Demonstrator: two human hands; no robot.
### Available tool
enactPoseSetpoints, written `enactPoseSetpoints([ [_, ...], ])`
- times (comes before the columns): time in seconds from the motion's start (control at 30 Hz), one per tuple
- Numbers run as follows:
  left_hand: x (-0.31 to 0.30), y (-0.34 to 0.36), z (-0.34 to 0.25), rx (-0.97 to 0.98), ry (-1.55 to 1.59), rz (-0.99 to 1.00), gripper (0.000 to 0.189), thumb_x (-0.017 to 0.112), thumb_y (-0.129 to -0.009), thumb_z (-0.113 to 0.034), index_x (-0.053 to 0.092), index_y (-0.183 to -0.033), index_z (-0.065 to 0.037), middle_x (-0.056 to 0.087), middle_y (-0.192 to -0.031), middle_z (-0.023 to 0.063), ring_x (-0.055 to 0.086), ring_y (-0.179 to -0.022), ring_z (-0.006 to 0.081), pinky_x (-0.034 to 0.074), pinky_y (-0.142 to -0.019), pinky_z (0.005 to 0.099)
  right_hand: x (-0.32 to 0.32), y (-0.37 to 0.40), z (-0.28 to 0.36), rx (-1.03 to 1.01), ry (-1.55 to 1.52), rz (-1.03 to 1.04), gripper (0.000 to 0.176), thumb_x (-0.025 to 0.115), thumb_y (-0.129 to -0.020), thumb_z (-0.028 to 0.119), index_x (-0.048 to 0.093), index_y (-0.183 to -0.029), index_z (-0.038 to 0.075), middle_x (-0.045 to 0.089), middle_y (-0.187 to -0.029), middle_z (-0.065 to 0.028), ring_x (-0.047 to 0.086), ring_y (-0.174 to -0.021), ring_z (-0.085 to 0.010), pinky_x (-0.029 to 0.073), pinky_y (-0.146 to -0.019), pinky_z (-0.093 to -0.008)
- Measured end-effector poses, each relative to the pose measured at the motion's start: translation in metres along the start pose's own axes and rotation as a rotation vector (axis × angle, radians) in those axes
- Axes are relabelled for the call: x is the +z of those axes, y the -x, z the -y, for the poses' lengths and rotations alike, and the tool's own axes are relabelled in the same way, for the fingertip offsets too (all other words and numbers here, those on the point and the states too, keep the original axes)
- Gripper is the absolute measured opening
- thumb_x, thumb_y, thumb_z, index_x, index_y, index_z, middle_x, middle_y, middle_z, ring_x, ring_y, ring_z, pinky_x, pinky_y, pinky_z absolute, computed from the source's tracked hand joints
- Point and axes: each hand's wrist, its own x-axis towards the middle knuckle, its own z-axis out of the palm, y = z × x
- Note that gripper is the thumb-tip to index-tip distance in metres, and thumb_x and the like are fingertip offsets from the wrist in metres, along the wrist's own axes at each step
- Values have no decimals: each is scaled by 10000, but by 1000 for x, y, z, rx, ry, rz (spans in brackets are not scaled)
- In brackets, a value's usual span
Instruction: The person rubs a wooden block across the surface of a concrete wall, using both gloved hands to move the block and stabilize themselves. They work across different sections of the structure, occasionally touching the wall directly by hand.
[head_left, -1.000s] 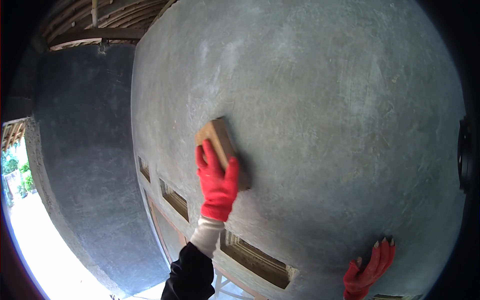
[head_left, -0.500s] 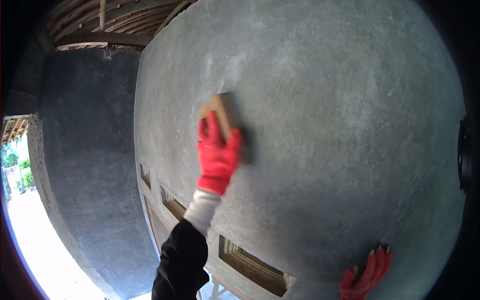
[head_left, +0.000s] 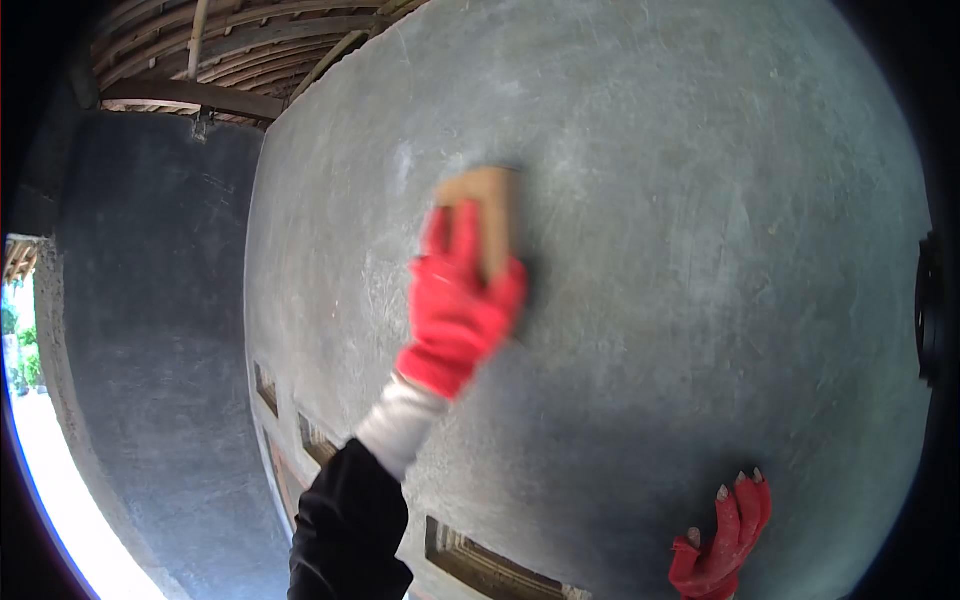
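A tan rectangular block [head_left: 495,215] lies against the grey plastered wall [head_left: 640,270], slightly blurred. My left hand [head_left: 460,300], in a red glove with a white cuff and black sleeve, is closed around it, fingers over its left side and thumb at its lower right. Low on the right, my right hand [head_left: 722,535] wears a red glove whose fingertips are bare. Its fingers are spread and rest on the wall, holding nothing.
A dark wall [head_left: 160,330] meets the grey wall at the left, beside a bright opening [head_left: 50,490]. Small recessed openings [head_left: 490,570] run along the grey wall's lower part. Wooden roof beams [head_left: 190,95] show at the upper left.
My left hand and the block have moved right and slightly up across the wall. The right hand appears slightly further left and higher, and the view has shifted a little.
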Motion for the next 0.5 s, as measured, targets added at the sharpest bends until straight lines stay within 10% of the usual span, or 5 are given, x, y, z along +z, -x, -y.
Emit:
enactPoseSetpoints([
  [0.17, -8, 8, -56, 336, -21, 142, 793, 634, -789, -415, 382, -1470, -97, 377, -1453, 296, 530, -1184, 438, 441, -942, 476, -1, -20, -7, -86, 0, 62, 526, 457, -874, 197, 455, -1352, -22, 451, -1372, -250, 425, -1267, -482, 353, -1041, -572],
  [0.37, 12, -93, 46, -360, 69, -33, 813, 604, -830, -525, 378, -1477, -87, 348, -1490, 254, 506, -1225, 445, 435, -1007, 476, -3, -39, -19, 30, -109, 65, 515, 470, -887, 215, 464, -1350, -11, 461, -1367, -229, 430, -1267, -474, 341, -1051, -569],
  [0.5, 35, -67, -57, 241, -23, -128, 747, 587, -820, -514, 437, -1445, -134, 389, -1470, 249, 563, -1111, 490, 469, -958, 481, -1, -42, -14, -2, -69, 42, 500, 459, -928, 222, 459, -1361, -28, 462, -1385, -235, 428, -1288, -460, 335, -1070, -548],
])
